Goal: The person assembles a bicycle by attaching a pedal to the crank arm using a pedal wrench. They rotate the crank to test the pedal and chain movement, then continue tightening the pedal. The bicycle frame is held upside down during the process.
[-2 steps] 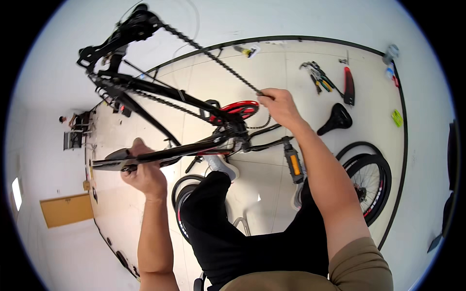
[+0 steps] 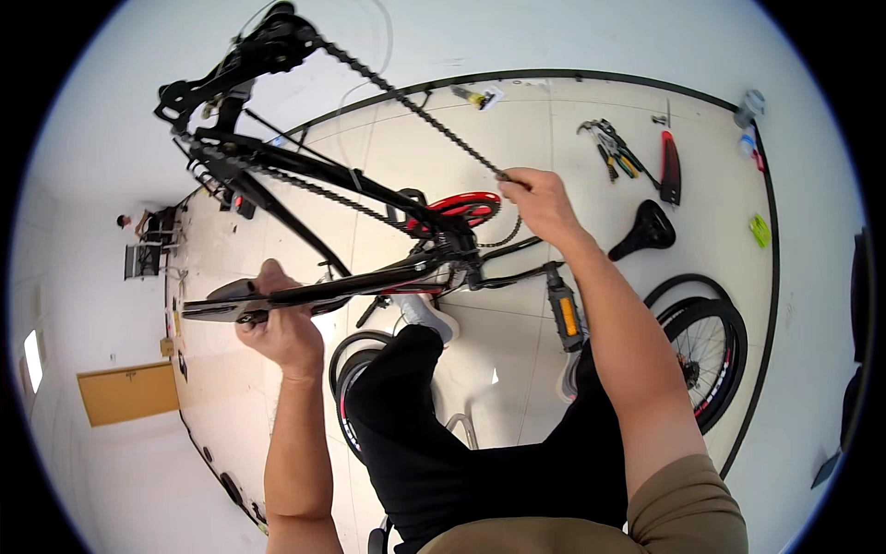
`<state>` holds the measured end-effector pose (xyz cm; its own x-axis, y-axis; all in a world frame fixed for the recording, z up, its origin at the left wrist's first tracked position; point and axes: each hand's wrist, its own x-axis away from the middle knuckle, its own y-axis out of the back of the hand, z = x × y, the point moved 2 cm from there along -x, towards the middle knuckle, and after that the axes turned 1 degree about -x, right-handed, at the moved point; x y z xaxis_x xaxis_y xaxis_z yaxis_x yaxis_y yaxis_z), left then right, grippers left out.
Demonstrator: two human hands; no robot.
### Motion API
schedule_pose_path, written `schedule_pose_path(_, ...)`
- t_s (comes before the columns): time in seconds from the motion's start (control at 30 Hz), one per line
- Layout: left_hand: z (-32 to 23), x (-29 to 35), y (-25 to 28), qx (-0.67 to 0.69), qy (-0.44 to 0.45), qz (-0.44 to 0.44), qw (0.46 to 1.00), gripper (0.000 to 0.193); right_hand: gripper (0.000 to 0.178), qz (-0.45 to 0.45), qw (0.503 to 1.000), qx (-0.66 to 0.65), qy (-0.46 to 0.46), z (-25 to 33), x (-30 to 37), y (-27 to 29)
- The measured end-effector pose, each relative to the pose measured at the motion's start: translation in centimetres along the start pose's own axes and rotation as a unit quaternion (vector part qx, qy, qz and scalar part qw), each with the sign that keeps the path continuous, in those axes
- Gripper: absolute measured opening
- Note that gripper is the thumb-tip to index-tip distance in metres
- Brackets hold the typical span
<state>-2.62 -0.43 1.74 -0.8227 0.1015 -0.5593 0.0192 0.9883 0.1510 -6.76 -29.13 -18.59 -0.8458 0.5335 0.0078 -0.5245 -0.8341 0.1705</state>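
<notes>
A black bicycle frame (image 2: 369,281) is held up in front of me, tilted. My left hand (image 2: 288,340) is closed round a frame tube close to its left end. With thumb and fingers, my right hand (image 2: 544,208) pinches the bicycle chain (image 2: 411,103). From that pinch the chain runs up left to the rear derailleur (image 2: 284,39), and a loose length hangs below the hand. Left of my right hand is the red chainring (image 2: 478,205) on the crank. A pedal (image 2: 565,312) with an orange reflector sits below my right forearm.
Wheels (image 2: 706,355) lie at the right, beneath a black saddle (image 2: 643,231). Farther off are hand tools (image 2: 614,152) and a red-and-black fender-like piece (image 2: 670,168). Another tyre (image 2: 340,388) is beside my left knee. A person (image 2: 138,222) sits far left.
The view has shifted slightly, so the frame and both hands appear a little farther right. Both grips look the same.
</notes>
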Motion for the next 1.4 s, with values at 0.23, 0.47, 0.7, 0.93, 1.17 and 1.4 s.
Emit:
schedule_pose_path(0.23,0.2,0.0,0.0,-0.025,-0.026,-0.008,0.999,0.029,0.025,-0.124,0.987,-0.095,0.044,0.2,-1.6,1.2)
schedule_pose_path(0.47,0.3,0.0,0.5,-0.015,-0.005,-0.002,1.0,0.032,0.024,-0.152,0.957,-0.244,-0.03,3.3,-1.6,4.4)
schedule_pose_path(0.7,-0.1,-0.1,0.1,-0.036,0.011,-0.013,0.999,0.034,0.025,-0.157,0.964,-0.214,-0.019,4.6,-1.9,5.8)
schedule_pose_path(0.93,-0.2,-0.3,0.0,-0.028,0.003,-0.019,0.999,0.034,0.025,-0.187,0.969,-0.158,-0.029,2.3,-2.6,5.4)
schedule_pose_path(1.17,0.0,-0.3,0.2,-0.027,0.002,-0.02,0.999,0.034,0.028,-0.185,0.969,-0.156,-0.047,1.3,-3.0,5.0)
schedule_pose_path(1.4,0.1,-0.4,0.3,-0.023,-0.005,-0.005,1.0,0.034,0.026,-0.199,0.965,-0.166,-0.035,1.7,-2.9,5.2)
